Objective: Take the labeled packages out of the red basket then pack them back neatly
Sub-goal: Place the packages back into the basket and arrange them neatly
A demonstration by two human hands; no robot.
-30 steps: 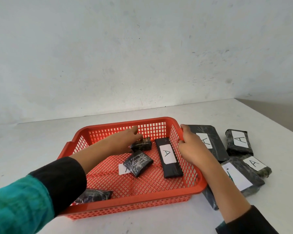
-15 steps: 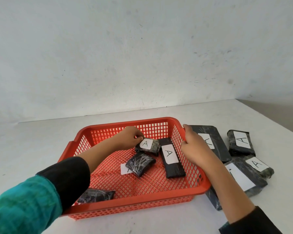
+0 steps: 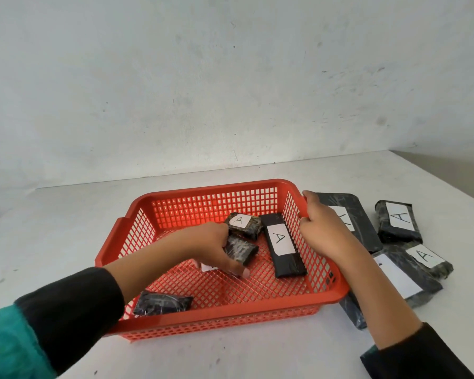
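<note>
The red basket (image 3: pixel 230 318) stands on the white table. Inside lie a small package labelled A (image 3: pixel 242 225) at the back, a long black package labelled A (image 3: pixel 283 246) along the right wall, and an unlabelled-side dark package (image 3: pixel 162 303) in the front left corner. My left hand (image 3: pixel 208 248) reaches into the middle of the basket, and its fingers and thumb close around a small dark package (image 3: pixel 242 250); a white label peeks out beneath the hand. My right hand (image 3: pixel 322 228) grips the basket's right rim.
Several black packages lie on the table right of the basket: a long one (image 3: pixel 350 214), a short one (image 3: pixel 398 221), another short one (image 3: pixel 428 258) and a big one (image 3: pixel 405 280) partly under my right forearm. A white wall rises behind the table.
My left hand let go of the small labelled package at the back, leaving it label-up, and moved toward me onto the middle dark package. My right hand stays on the rim.
</note>
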